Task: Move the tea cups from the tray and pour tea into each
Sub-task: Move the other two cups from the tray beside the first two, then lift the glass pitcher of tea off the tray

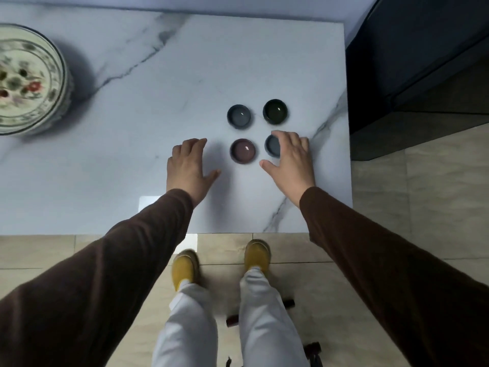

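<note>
1. Four tea cups stand in a two-by-two square on the marble surface (pixel 185 75), toward its 3 o'clock edge: a grey-blue cup (pixel 239 116) at 10 o'clock of the group, a dark green cup (pixel 275 111) at 2 o'clock, a plum cup (pixel 243 151) at 7 o'clock and a slate cup (pixel 272 146) at 4 o'clock
2. No tray or teapot is in view, so the cups look already moved off the tray; the neat, spaced square probably leaves room to pour into each without knocking its neighbour
3. The right hand (pixel 291 160) arches over the slate cup, its fingers draped past the far rim and its thumb spread toward 7 o'clock; the grip is loose and wide, and whether the fingers actually touch the cup is hard to tell, since the hand hides that side
4. The left hand (pixel 189 168) lies at 9 o'clock of the plum cup, well apart from it, fingers curled and the grip empty
5. A large floral bowl (pixel 26 80) sits far off at 9 o'clock, clear of the cups
6. My reading: the right hand is settling or nudging the last cup into line, and pouring has yet to start, though glints inside the cups leave that uncertain
</note>
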Available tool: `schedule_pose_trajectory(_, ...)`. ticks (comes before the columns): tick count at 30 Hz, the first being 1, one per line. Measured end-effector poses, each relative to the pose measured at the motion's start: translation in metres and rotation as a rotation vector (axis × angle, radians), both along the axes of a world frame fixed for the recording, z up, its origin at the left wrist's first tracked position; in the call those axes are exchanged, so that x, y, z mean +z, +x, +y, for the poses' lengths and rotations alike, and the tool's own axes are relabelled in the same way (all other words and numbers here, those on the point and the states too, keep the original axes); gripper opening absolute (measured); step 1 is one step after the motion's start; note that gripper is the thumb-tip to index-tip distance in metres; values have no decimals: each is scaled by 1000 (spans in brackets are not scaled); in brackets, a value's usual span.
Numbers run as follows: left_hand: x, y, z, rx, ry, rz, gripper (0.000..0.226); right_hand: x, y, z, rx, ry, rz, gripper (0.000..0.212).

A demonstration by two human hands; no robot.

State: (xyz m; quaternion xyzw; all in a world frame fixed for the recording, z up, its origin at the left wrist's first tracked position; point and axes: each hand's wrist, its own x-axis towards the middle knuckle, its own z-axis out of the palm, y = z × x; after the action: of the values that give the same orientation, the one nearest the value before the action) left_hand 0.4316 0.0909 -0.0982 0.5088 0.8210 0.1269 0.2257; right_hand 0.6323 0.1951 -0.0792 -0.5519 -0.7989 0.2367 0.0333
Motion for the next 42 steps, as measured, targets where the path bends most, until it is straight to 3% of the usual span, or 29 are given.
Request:
schedule_pose_trajectory(14,67,-192,-109,-153,0,109,62,67,-198,-126,87,-49,103,41)
schedule_pose_trajectory(27,75,-315,-138,13,3,53,51,60,-330,-138,185,-101,112,40)
schedule_pose_trajectory(42,72,-535,-161,-54,32,-69,46,51,-569,-186,-111,-253,371,32)
